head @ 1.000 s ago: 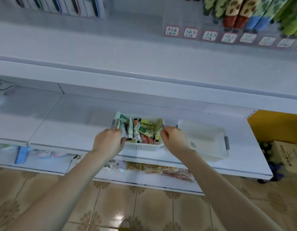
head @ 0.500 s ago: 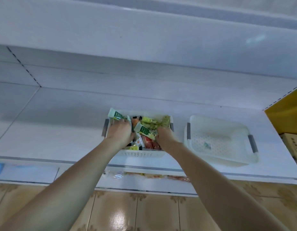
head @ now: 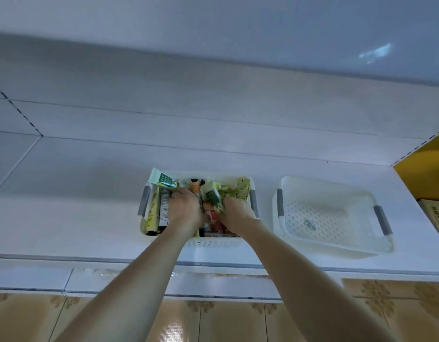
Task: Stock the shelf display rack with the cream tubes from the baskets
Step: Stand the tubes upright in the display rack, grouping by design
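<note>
**While tubes crowd one basket, both hands reach in**

Where a white shelf [head: 77,206] carries two plastic baskets, a person bends over the full basket [head: 208,243], which sits near the shelf's front edge with cream tubes [head: 164,208] heaped inside it, some poking over its rim. The left hand [head: 185,208] is plunged into the middle of the heap, fingers curled downward and out of sight, so it cannot be told whether they have closed on anything. The right hand [head: 234,212], just beside it, grips a green-and-white tube [head: 212,197] that stands up past its thumb. An empty basket [head: 336,245] lies to the right, apart from the full one.

The step in hand looks to be gathering a load of tubes to carry to the display rack, which is not in this view. To do it well, each hand would take tubes lying the same way, closing round their bodies rather than their crimped ends, and lift straight up so that loose neighbours slide back into the basket rather than over its low wall. A modest bunch per hand should be easier to set down in order than a jumbled fistful.
</note>
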{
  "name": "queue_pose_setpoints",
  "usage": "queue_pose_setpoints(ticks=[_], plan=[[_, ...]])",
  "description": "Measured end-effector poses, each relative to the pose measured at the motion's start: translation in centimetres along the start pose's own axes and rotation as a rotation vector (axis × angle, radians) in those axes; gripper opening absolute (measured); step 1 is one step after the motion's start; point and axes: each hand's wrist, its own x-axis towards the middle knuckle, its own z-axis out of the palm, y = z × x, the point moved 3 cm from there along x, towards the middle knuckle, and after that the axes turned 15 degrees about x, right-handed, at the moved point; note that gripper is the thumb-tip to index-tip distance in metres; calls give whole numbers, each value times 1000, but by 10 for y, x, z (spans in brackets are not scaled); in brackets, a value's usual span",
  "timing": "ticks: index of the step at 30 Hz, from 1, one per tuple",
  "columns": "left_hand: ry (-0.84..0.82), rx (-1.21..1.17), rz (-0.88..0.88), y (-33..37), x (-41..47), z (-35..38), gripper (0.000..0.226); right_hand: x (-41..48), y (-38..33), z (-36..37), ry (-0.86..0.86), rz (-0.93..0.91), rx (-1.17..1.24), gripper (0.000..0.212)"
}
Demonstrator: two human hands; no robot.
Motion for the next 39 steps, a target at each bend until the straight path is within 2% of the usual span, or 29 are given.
queue_pose_setpoints(ticks=[2,6,9,11,13,15,19,22,26,31,33,36,39], plan=[[-33,-102,-49,0,4,2,95,0,2,-7,38,0,99,18],[-179,-322,-179,-3,18,5,96,-7,2,-22,81,-40,203,18],[-181,-584,-237,-5,25,8,62,-12,4,-25,77,-51,243,14],[-151,-802,-322,-12,25,8,38,-16,5,-28,102,-65,275,25],[-87,-931,-360,-22,20,2,25,-20,5,-32,123,-89,303,34],[1,-1025,-338,-30,9,-9,23,-25,5,-34,143,-116,353,32],[91,-1314,-277,-41,-35,-39,22,-46,-4,-39,174,-182,506,14],[161,-1418,-218,-54,-84,-65,22,-80,-12,-47,162,-210,602,4],[216,-1476,-119,-68,-152,-93,24,-151,-25,-64,80,-219,780,18],[329,-1540,-28,-89,-223,-152,37,-243,-41,-87,-98,-259,933,17],[369,-1577,37,-98,-245,-181,38,-272,-50,-96,-161,-285,932,19],[428,-1599,136,-108,-265,-223,28,-298,-67,-111,-202,-343,924,16],[442,-1614,201,-115,-271,-253,30,-313,-79,-125,-182,-350,833,28]])
